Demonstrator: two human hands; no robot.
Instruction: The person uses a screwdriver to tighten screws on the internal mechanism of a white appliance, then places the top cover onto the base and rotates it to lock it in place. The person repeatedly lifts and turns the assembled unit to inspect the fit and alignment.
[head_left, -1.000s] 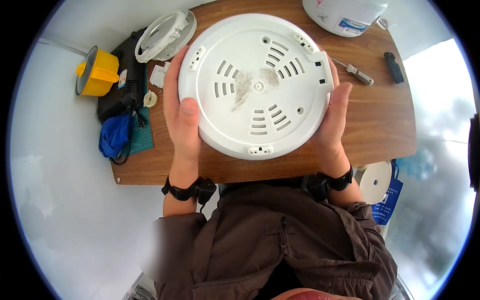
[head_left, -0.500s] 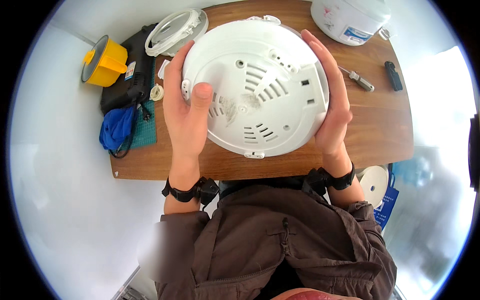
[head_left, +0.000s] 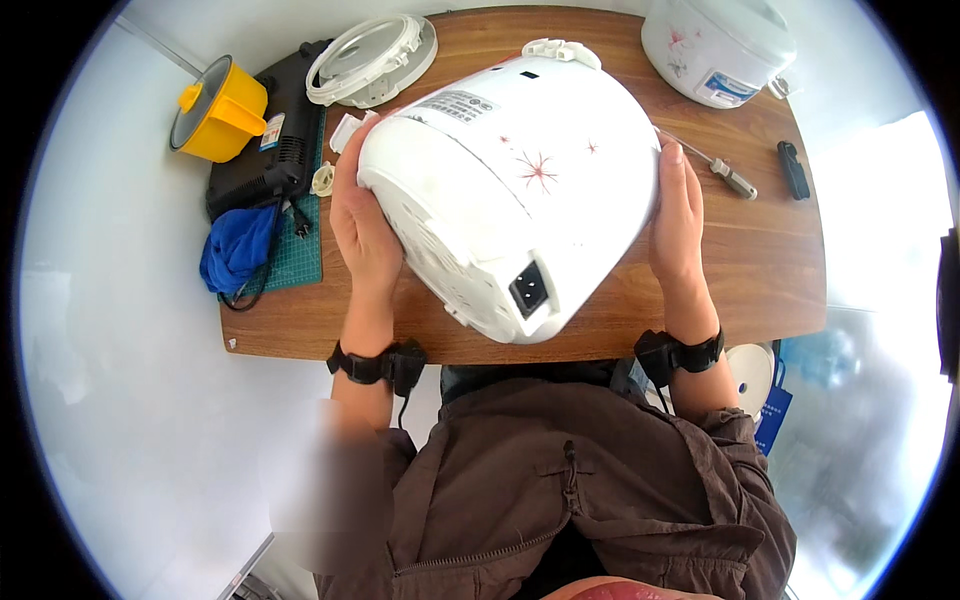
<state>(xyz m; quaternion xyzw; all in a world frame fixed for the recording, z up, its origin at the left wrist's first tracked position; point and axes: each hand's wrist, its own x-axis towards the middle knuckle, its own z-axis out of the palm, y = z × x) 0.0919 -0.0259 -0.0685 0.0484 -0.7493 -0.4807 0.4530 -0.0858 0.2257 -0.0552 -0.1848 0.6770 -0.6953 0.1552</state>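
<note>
Between my two hands is a white rice cooker body (head_left: 560, 190) with red flower prints, tipped on its side over the wooden table. Its vented base faces left and toward me, and a black power socket (head_left: 529, 288) shows at its near corner. My left hand (head_left: 368, 225) presses against the base edge, fingers partly hidden behind it. My right hand (head_left: 679, 215) holds the opposite end, with part of the fingers out of sight. I cannot tell whether the cooker touches the table. A screwdriver (head_left: 732, 178) lies beyond my right hand.
At the far left stand a round lid part (head_left: 410, 75), a black appliance (head_left: 235, 180), a yellow pot (head_left: 225, 115) and a blue cloth (head_left: 238, 250) on a green mat (head_left: 290, 265). Another white cooker (head_left: 710, 50) is at the far right, near a black object (head_left: 793, 170).
The cooker body has turned in my hands: its base faced up toward me before, and now its printed side and power socket show. My right hand has shifted slightly lower and to the right.
</note>
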